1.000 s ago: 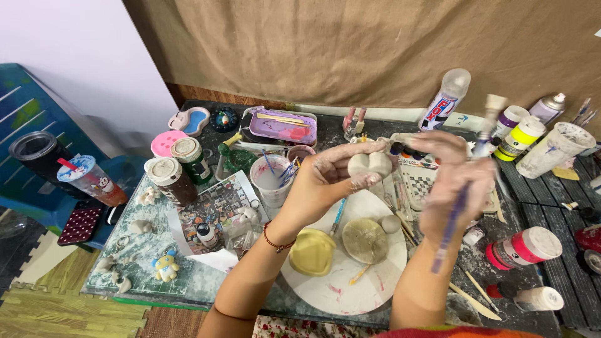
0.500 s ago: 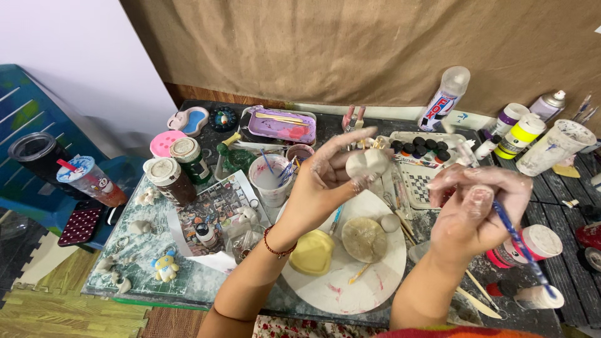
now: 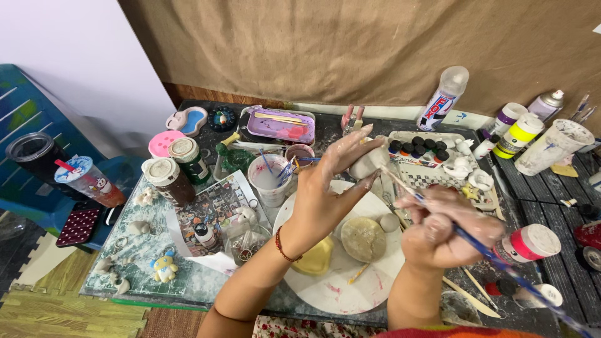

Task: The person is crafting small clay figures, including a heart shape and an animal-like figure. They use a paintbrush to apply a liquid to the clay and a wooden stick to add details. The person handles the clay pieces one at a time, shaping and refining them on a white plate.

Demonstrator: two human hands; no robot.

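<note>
Nearest, a white round plate (image 3: 325, 294) carries a yellow slab of clay (image 3: 313, 258) and a tan flattened disc (image 3: 363, 239), with a small white ball (image 3: 389, 223) by its right rim. Just right of it a white-and-pink paint pot (image 3: 528, 243) lies tipped on its side.

Above the plate the right hand (image 3: 446, 228) is closed narrowly around a blue-handled paintbrush (image 3: 482, 250) — its pale tip reaches up and left to touch the small white clay piece (image 3: 365, 164). The left hand (image 3: 325, 194), fingers half spread and smeared with white, pinches that piece between fingertips and thumb, holding it in the air over the plate's far edge.

Just left of that hand stands a clear cup of cloudy water (image 3: 269, 180) with brushes leaning in it. Two lidded jars (image 3: 178, 168) stand further left — one brown, one green.

Farther back, a white tray (image 3: 432, 150) holds several dark round paint wells, and a purple tray (image 3: 278, 125) holds wooden sticks. At the far right stand a yellow bottle (image 3: 518, 136) and a paint-streaked clear cup (image 3: 554, 145).
</note>
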